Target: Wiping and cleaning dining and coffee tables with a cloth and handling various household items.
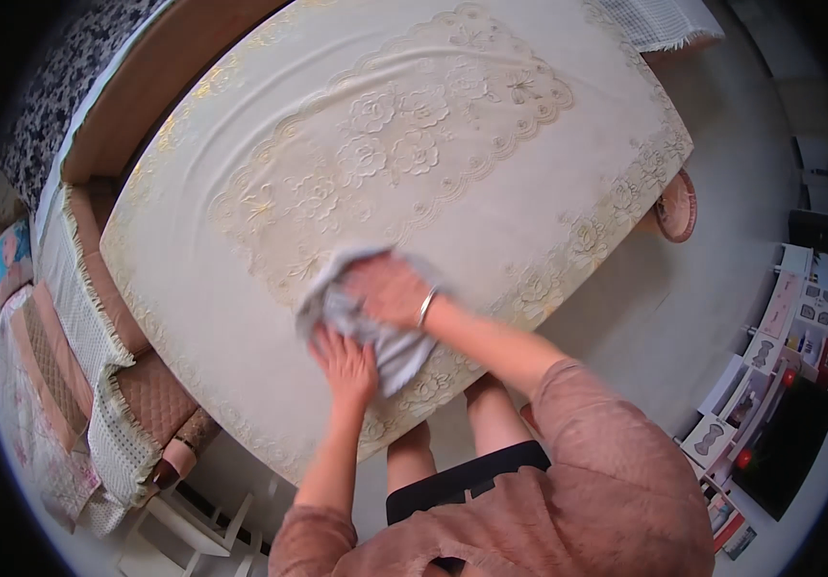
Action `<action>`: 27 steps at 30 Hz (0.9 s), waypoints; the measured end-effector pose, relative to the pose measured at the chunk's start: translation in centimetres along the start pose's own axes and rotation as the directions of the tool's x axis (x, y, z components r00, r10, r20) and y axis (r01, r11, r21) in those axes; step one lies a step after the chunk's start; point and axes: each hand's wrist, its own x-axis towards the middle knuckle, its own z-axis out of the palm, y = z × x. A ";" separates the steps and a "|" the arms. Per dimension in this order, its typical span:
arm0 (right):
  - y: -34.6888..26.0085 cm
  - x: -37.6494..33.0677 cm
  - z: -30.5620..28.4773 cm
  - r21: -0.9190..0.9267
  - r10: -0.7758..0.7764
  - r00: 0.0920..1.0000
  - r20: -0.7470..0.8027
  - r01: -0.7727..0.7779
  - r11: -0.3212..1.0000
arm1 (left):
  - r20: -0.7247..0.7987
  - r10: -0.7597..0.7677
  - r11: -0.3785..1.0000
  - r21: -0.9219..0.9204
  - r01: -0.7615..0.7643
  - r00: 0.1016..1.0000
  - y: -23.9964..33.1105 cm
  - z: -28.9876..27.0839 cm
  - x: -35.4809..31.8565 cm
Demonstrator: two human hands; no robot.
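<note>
A crumpled light grey cloth (404,358) lies on the near part of a cream tablecloth (491,221) with embossed flowers. My right hand (387,290), a silver bangle at its wrist, is pressed onto the cloth's upper part and grips it; its fingers are partly smeared by motion. At the cloth's lower left edge rests my left hand (345,363), palm down with fingers stretched out. Folds of the cloth bunch up around both hands.
A padded sofa (149,399) with a fringed white cover (97,337) runs along the left. Past the table's right edge is a round pinkish stool (676,207). A low cabinet with a dark television screen (787,447) stands at far right. A white chair-like frame (188,529) is lower left.
</note>
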 end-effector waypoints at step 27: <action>23.1 -18.1 -12.0 -0.085 0.724 0.259 -0.640 -0.960 0.268 | 0.107 0.451 0.885 -0.186 -0.428 0.886 24.4 -1.4 12.9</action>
